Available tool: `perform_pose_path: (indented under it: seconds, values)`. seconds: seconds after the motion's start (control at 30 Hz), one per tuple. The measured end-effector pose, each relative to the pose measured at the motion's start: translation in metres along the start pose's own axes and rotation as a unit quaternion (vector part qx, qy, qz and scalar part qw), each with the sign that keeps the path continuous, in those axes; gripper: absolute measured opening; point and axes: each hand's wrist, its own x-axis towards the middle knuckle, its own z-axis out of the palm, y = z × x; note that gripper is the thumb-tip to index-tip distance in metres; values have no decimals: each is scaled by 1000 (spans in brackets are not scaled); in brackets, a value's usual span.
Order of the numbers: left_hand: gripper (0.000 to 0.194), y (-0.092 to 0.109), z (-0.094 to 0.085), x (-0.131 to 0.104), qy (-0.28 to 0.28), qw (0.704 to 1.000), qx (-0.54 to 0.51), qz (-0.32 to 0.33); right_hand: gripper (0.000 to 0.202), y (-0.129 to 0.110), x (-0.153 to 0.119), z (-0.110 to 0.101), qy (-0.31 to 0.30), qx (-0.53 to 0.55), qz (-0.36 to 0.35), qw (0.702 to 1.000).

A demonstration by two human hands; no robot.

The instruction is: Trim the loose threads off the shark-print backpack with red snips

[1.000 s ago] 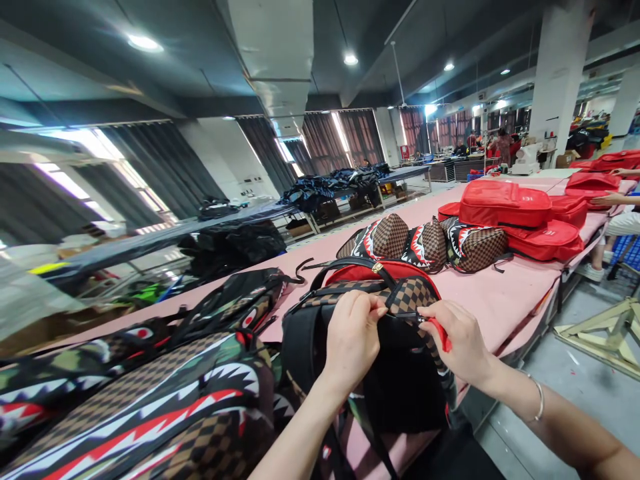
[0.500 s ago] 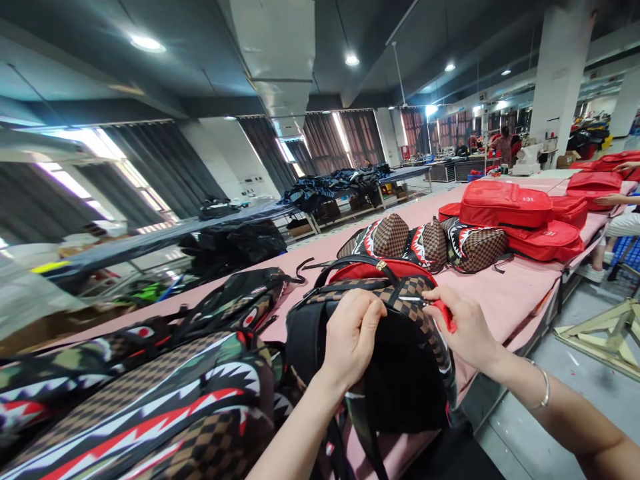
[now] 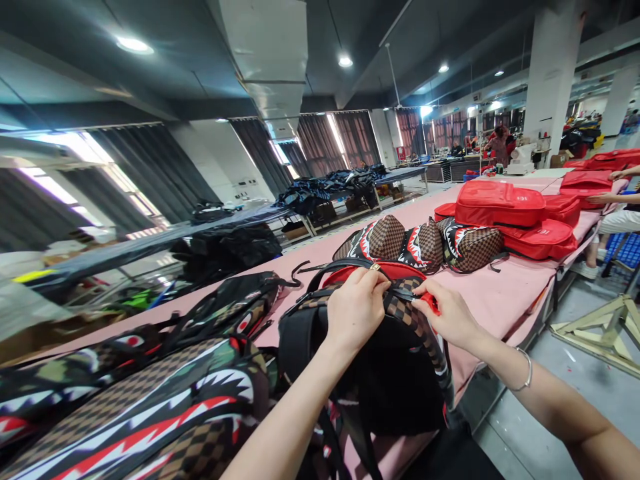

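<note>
Backpack (image 3: 390, 360) upright at near edge of pink surface (image 3: 505, 293), back panel toward wearer. Left hand (image 3: 356, 308) pinches top strap, steadying it. Right hand (image 3: 447, 313) grips red snips (image 3: 431, 304) against same strap. Shark-print bags (image 3: 150, 400) piled left.

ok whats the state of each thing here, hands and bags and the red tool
left hand: pinching the top of the checkered backpack
right hand: closed on the red-handled tool
red-handled tool: held at the backpack's top edge
checkered backpack: standing upright, back panel facing the camera
red backpacks: stacked flat
shark-mouth backpacks: lying on the pink table
</note>
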Motion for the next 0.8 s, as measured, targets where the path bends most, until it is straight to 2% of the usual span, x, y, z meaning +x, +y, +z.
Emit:
perform_pose_path:
  seconds: [0.17,0.23,0.33,0.43,0.5,0.57,0.6,0.63,0.7,0.77,0.8]
  values:
    - [18,3,2,-5,7,1000,-4,-3,8,-6,5,-3,-25,-25,2,999]
    - [18,3,2,-7,29,999,-28,5,7,-6,6,-5,-26,-34,-2,999]
    - [20,1,-2,-14,75,989,-123,38,8,-4,5,-5,-17,-11,-6,1000]
    - [35,-16,-10,-26,100,969,-218,59,13,0,-4,-2,6,49,-14,999]
    - [40,-40,-13,-33,145,962,-229,-2,20,2,-16,1,4,73,-38,997]
    - [40,-73,-13,-37,199,953,-195,-116,38,4,-29,7,-18,63,-76,995]
    - [40,-89,-11,-40,203,948,-174,-172,47,6,-35,10,-28,49,-97,994]
    - [42,-104,-10,-42,179,946,-167,-215,53,9,-39,13,-29,35,-116,992]
    - [47,-126,-6,-50,88,943,-189,-259,49,19,-41,21,-14,23,-137,990]
    - [48,-131,-3,-64,33,939,-210,-271,40,34,-32,28,2,35,-134,990]
    - [47,-126,-2,-74,38,939,-203,-274,37,43,-23,32,14,43,-123,991]
